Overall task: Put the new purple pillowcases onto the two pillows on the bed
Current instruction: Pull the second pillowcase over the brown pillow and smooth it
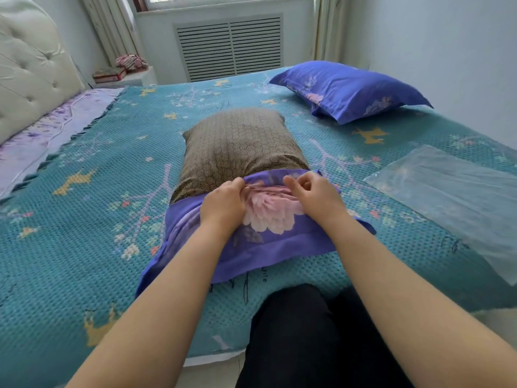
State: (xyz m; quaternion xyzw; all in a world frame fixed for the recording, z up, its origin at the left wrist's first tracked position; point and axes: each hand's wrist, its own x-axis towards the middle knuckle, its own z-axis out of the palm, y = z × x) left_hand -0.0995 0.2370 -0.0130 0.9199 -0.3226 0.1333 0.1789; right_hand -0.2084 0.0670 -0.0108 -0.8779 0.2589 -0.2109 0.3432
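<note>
Centre frame: brown pillow (237, 147) on the teal bedspread (84, 247), its near half inside a purple floral pillowcase (251, 236). Left hand (223, 204) and right hand (314, 196) both pinch the bunched open edge of that case. Upper right: second pillow (349, 89), fully cased; clear plastic bag (453, 197) at right edge.

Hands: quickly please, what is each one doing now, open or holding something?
Left hand: pinches the bunched open edge of the purple pillowcase.
Right hand: fingers curled at the same edge, apparently gripping it.
</note>
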